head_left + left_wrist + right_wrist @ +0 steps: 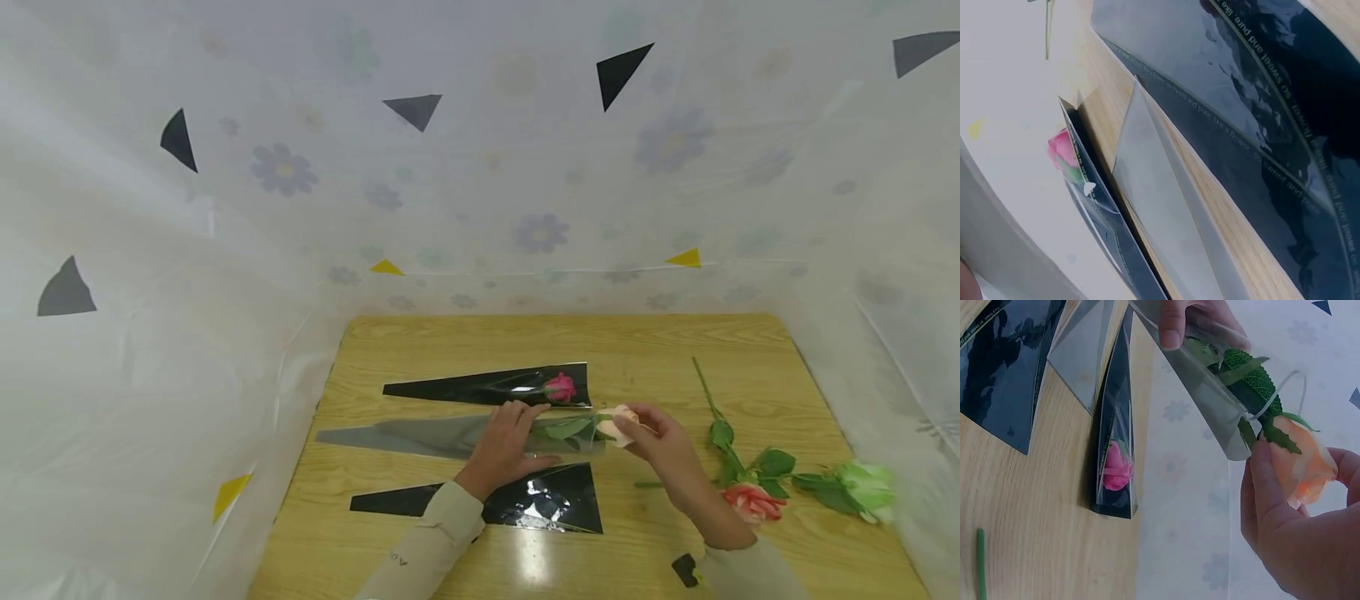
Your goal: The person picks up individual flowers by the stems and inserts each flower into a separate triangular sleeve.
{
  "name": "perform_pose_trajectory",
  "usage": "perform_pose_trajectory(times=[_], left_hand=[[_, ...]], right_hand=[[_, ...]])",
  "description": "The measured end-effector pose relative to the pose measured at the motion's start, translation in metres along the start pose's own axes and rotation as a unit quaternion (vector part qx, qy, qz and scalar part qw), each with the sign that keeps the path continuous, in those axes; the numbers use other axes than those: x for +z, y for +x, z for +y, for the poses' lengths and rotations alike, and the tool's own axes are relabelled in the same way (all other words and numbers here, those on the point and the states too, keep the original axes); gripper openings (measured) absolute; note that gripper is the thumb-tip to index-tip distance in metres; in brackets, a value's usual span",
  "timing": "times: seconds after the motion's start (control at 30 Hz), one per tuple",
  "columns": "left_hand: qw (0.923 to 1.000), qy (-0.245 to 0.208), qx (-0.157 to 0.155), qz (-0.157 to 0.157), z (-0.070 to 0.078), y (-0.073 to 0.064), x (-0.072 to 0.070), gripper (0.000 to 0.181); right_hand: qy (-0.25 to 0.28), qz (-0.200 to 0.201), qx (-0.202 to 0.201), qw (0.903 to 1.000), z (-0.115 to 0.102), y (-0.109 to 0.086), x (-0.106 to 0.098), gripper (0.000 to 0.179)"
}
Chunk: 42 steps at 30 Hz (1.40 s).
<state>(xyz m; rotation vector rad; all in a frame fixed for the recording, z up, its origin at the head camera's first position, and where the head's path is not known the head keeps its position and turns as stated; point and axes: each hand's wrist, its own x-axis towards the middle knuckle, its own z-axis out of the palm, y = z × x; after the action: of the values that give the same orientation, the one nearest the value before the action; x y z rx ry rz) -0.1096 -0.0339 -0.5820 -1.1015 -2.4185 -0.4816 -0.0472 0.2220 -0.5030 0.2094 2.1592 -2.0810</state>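
Note:
My left hand [506, 442] grips a clear grey flower sleeve [1200, 400], its thumb across the front, as the right wrist view shows. A peach rose [1304, 462] lies with its leaves inside the sleeve's wide mouth and its bloom outside. At that bloom, the fingers of my right hand [671, 454] pinch the flower. Part of the stem is hidden by the left hand. Behind the hands, a black sleeve [480, 388] holds a pink rose [561, 387]. Another grey sleeve [1166, 206] lies on the table beside it.
A wide black sleeve [547, 498] lies nearest the body, under the left forearm. To the right are a coral rose [753, 502] and a pale green rose [868, 490]. A small black piece [684, 570] is by the right sleeve cuff. White sheeting surrounds the wooden table [637, 337].

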Motion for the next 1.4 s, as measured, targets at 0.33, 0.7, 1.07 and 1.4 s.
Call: perform_pose_trajectory(times=[0.33,0.7,1.07,1.4], left_hand=[[0.9998,0.002,-0.018,-0.004,0.000,0.001,-0.001,0.094],[0.9991,-0.016,-0.035,-0.016,-0.005,0.001,-0.006,0.095],[0.9990,-0.001,-0.033,-0.029,0.003,0.006,-0.005,0.093],[0.9985,0.025,-0.029,-0.039,0.002,0.006,-0.006,0.086]], right_hand=[[-0.079,0.009,0.006,0.9968,-0.004,-0.004,0.011,0.054],[-0.115,0.004,-0.099,0.9885,0.001,-0.008,0.008,0.034],[-0.172,0.063,-0.129,0.9745,0.008,-0.006,0.021,0.020],[-0.200,-0.067,-0.126,0.9693,0.004,-0.008,0.015,0.022]])
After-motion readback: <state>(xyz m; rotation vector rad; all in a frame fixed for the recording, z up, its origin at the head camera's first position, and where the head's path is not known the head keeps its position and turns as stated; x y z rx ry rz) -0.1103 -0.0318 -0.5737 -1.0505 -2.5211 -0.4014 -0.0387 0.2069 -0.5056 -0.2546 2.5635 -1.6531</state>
